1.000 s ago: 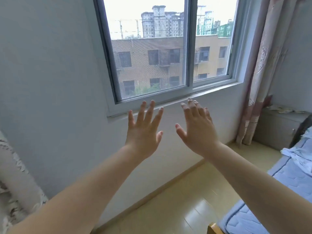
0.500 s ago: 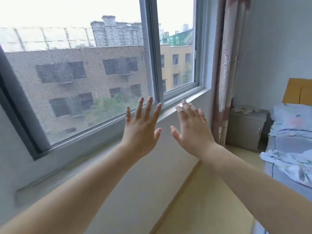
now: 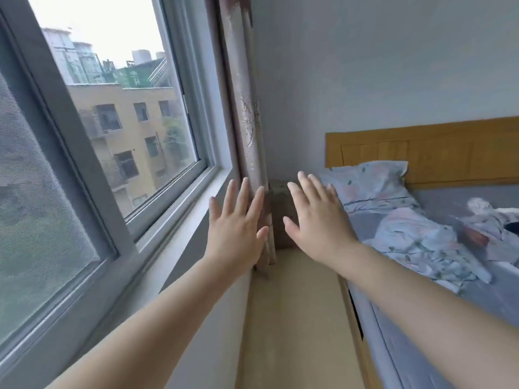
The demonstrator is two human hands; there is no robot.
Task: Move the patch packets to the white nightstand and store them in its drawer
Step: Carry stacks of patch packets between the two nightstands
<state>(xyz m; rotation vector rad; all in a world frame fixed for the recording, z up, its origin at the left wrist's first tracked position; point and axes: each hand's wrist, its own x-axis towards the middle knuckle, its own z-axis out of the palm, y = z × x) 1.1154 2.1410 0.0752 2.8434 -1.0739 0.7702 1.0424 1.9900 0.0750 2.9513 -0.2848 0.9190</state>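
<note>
A: What changed?
B: The view has swung off the window [image 3: 118, 130] toward the corner, so the nightstand [image 3: 278, 203] now shows between the left hand [image 3: 236, 234] and right hand [image 3: 317, 228], both spread and holding nothing.
A: Packets?
B: None in view, so probably not fetched yet. The bed [image 3: 449, 276] is on the right, with a floor [image 3: 292, 304] strip alongside.

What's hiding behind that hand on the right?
A small nightstand in the corner, between the curtain and the bed. The right hand covers most of its front and top, so those cannot be seen.
</note>
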